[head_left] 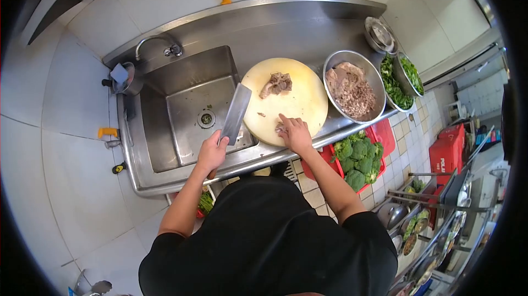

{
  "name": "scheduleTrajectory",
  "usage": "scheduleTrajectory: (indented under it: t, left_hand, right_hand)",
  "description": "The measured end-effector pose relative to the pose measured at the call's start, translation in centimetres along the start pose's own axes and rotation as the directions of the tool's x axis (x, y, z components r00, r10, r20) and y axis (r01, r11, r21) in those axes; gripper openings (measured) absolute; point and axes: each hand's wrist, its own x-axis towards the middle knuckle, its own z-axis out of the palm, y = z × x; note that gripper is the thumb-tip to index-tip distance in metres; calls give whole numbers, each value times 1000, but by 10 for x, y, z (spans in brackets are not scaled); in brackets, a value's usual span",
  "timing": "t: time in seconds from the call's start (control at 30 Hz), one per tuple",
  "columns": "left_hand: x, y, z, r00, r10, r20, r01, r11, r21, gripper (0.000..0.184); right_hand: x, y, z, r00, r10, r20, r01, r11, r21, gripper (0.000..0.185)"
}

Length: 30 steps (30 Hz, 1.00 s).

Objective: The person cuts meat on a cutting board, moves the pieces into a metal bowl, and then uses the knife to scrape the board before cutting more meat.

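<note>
My left hand [212, 152] is wrapped round the handle of a broad cleaver [237, 113], whose blade points up beside the left edge of a round cutting board [308, 97]. On the board's front part, my right hand [296, 134] rests with its fingers apart over a small piece of meat [280, 129], partly covered by the fingers. A larger clump of brownish meat [276, 85] lies further back on the board, with a small scrap between. Right of the board stands a metal bowl [331, 60] of chopped meat [352, 91].
A steel sink [187, 114] with a faucet [172, 50] lies left of the board. Bowls of cut greens [397, 84] stand at the far right. Below the counter's front edge is a red crate [384, 136] of broccoli [360, 158]. Shelves [440, 206] with food stand at right.
</note>
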Motion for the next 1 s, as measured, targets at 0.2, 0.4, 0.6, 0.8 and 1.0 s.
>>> scheduleTrajectory:
  t: [0.2,0.4,0.6,0.8,1.0]
  left_hand:
    - [12,25,-2,999,33,26,-39,950,309,25]
    - [29,25,5,999,24,-23,-14,926,377,28]
    - [2,48,12,1000,-3,-11,7,933,359,28]
    - [-13,52,47,986,-89,142,17,895,446,29]
    - [10,57,67,984,-100,149,2,836,549,28]
  right_hand:
    - [42,-14,-2,996,-42,-81,49,995,83,47]
    - [117,-15,38,971,-90,222,101,994,-40,29]
    - [123,54,5,854,-179,489,203,979,6,38]
    - [28,55,-4,920,-355,166,373,923,-97,68]
    - [13,30,9,977,-199,74,209,964,-164,79]
